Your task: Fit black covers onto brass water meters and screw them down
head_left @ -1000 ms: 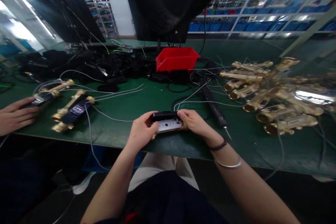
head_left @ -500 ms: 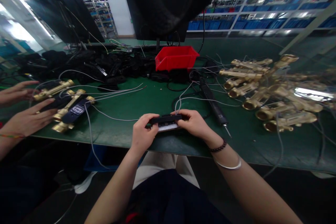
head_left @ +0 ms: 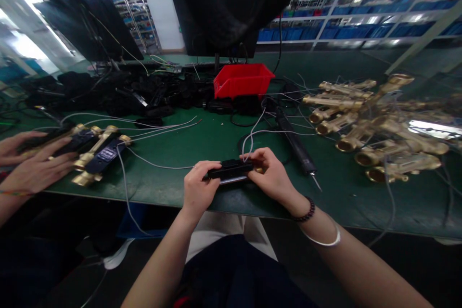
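Observation:
Near the table's front edge, a black rectangular housing (head_left: 231,170) is held between my two hands, with a pale strip along its lower side. My left hand (head_left: 198,187) is closed on its left end, thumb in front and fingers behind. At the other end, my right hand (head_left: 272,175) pinches the housing, and a bit of brass shows by the fingertips. A grey cable (head_left: 251,137) rises from the housing near my right fingers. To the right lies a black electric screwdriver (head_left: 296,142), its bit pointing toward the front edge.
Brass pipe fittings (head_left: 361,125) with grey wires are heaped on the right. A red bin (head_left: 243,81) stands behind, beside black parts (head_left: 162,89). At left, a co-worker's hands (head_left: 39,161) touch brass-and-black assemblies (head_left: 104,151). Monitors stand at the back.
The black housing has tilted, so less of its pale underside shows. My right fingers have shifted on its right end. The co-worker's hands and a brass assembly have moved left.

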Demonstrator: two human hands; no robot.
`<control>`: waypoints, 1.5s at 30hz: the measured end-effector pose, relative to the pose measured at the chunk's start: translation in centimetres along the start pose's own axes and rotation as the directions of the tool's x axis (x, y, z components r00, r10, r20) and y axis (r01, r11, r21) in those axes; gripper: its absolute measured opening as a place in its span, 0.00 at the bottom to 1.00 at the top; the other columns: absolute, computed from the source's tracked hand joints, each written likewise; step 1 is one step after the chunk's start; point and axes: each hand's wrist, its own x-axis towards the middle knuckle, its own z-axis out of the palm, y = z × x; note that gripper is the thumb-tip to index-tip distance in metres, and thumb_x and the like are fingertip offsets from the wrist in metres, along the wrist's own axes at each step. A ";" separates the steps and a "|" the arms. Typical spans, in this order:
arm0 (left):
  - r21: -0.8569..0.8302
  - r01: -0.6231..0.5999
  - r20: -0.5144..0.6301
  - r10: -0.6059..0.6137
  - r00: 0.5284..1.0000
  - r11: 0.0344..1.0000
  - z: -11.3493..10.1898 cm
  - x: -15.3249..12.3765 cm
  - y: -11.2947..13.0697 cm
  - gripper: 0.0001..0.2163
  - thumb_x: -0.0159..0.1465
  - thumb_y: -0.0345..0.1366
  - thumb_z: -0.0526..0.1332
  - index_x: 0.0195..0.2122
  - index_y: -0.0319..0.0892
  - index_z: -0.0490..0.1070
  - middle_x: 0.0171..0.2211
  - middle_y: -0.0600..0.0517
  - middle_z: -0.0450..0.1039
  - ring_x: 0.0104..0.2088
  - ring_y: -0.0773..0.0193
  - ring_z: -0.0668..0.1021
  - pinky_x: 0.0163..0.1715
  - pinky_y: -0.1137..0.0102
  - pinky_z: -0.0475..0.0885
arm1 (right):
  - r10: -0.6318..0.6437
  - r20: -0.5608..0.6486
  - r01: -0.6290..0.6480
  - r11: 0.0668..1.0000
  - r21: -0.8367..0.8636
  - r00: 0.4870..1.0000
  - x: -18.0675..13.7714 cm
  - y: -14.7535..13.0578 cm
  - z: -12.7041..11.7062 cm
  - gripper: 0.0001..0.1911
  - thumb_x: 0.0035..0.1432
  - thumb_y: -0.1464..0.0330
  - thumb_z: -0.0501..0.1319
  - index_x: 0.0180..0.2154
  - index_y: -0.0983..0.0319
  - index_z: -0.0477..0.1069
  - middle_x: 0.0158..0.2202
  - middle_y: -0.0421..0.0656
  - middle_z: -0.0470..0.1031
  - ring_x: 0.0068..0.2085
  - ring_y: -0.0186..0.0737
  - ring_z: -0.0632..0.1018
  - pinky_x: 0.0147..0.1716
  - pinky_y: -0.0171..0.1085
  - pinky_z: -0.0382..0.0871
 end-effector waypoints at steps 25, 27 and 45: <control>-0.169 0.521 0.434 -0.411 0.801 0.837 -2.7 1.4 -0.4 0.17 0.59 0.38 0.51 0.42 0.42 0.77 0.42 0.48 0.78 0.43 0.58 0.78 0.42 0.65 0.73 | -0.320 0.281 0.367 0.920 -0.134 0.905 -0.5 -0.4 -2.1 0.09 0.59 0.70 0.61 0.41 0.55 0.77 0.49 0.44 0.74 0.48 0.41 0.76 0.48 0.41 0.74; -0.133 0.539 0.439 -0.438 0.785 0.832 -2.5 1.3 -0.2 0.17 0.59 0.41 0.53 0.43 0.42 0.76 0.39 0.48 0.78 0.38 0.58 0.79 0.35 0.66 0.75 | -0.320 0.287 0.371 0.917 -0.148 0.903 -0.6 -0.5 -2.1 0.09 0.58 0.70 0.62 0.42 0.56 0.77 0.49 0.45 0.74 0.49 0.42 0.76 0.50 0.43 0.72; 0.257 -0.157 0.308 0.073 0.949 0.954 -1.6 0.3 1.3 0.16 0.62 0.40 0.59 0.49 0.39 0.70 0.44 0.43 0.76 0.44 0.54 0.77 0.46 0.61 0.73 | -0.329 0.283 0.393 0.894 -0.214 0.901 -0.4 -0.9 -1.7 0.08 0.58 0.70 0.63 0.40 0.58 0.77 0.45 0.47 0.77 0.47 0.44 0.77 0.51 0.43 0.72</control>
